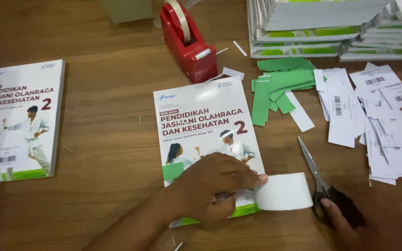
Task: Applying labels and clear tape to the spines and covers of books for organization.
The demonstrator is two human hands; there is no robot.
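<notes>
Head view: left hand (210, 186) pressing tape strip (284, 191) onto book (205, 135), right hand (350, 223) gripping scissors (315, 172).

White barcode labels (378, 116) heaped right, beside green paper strips (280, 86).

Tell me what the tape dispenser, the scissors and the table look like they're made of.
Tape dispenser: red glossy plastic by its sheen, probably with a metal cutter at the front. Scissors: grey metal blades; the dark handles in the right hand look like plastic. Table: brown wood or wood-look laminate, judging by its grain lines.
</notes>
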